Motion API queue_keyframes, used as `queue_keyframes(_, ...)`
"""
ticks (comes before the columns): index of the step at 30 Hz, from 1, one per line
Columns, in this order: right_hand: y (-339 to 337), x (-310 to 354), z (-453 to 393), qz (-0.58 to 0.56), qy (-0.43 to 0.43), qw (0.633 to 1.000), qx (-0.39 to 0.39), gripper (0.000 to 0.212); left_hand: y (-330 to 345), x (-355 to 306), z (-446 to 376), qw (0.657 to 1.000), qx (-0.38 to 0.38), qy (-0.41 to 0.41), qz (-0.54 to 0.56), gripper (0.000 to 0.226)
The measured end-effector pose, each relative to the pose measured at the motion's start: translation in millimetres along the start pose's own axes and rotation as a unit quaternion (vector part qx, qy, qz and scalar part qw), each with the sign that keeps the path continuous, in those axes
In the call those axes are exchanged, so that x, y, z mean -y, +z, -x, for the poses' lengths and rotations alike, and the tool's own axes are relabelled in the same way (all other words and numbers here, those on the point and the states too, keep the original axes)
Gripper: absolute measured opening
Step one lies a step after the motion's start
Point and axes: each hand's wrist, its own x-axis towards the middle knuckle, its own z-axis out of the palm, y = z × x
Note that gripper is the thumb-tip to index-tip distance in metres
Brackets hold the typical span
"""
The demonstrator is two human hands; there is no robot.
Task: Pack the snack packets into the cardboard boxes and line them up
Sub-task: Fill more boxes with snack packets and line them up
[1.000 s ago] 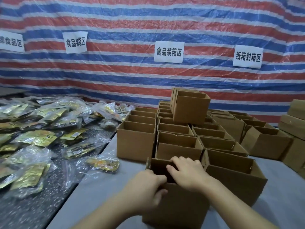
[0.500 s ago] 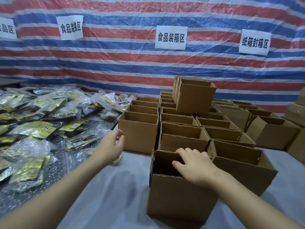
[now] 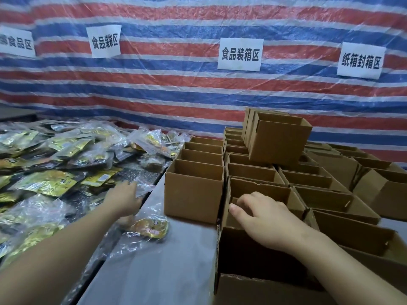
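Left hand (image 3: 124,198) stretched out over the pile of snack packets (image 3: 55,172) on the dark table (image 3: 141,175) at left, fingers straight & loose, holding nothing. One packet (image 3: 149,227) lies just below that wrist on the grey table (image 3: 158,271). Right hand (image 3: 262,219) hangs over the nearest cardboard box (image 3: 242,289), fingers relaxed, gripping nothing. More open boxes (image 3: 193,192) in rows behind, one stacked box (image 3: 279,139) on top.

I see the left hand (image 3: 123,198) stretched forward and to the left on a bare, extended arm, fingers straight and relaxed. The right hand (image 3: 262,219) reaches ahead, palm down, fingers loosely curled, thumb pointing left.
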Motion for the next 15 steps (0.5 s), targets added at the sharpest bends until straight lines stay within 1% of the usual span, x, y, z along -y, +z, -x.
queue_keyframes(2, -0.5, 4.7, -12.7, -0.017, -0.013, 1.000, -0.006, 0.047, 2.8, 12.2, -16.6, 0.999, 0.028, -0.034, -0.017, 0.079)
queue_keyframes(4, 1.1, 7.6, -20.4, -0.039, -0.026, 0.999, -0.013, 0.043, 11.6, 30.1, -31.1, 0.994, 0.077, -0.080, -0.020, 0.092)
queue_keyframes(6, 4.3, 9.2, -25.4, -0.049, -0.036, 0.998, -0.013, 0.040, 25.1, 44.0, -38.3, 0.983, 0.135, -0.122, 0.016, 0.096)
queue_keyframes(7, 5.6, 10.1, -27.2, -0.047, -0.039, 0.998, -0.006, 0.040, 32.8, 48.7, -39.3, 0.981, 0.143, -0.131, 0.027, 0.091)
queue_keyframes(10, 7.4, 9.6, -32.3, -0.035, -0.055, 0.998, 0.015, 0.039, 46.8, 59.7, -42.6, 0.985, 0.104, -0.138, 0.001, 0.075)
queue_keyframes(13, 7.4, 8.0, -37.6, -0.048, -0.059, 0.997, 0.014, 0.037, 40.1, 63.4, -43.4, 0.985, 0.116, -0.122, -0.049, 0.059)
queue_keyframes(15, 9.2, 7.7, -42.7, -0.062, -0.064, 0.996, 0.009, 0.035, 41.5, 59.7, -37.8, 0.987, 0.108, -0.106, -0.056, 0.050)
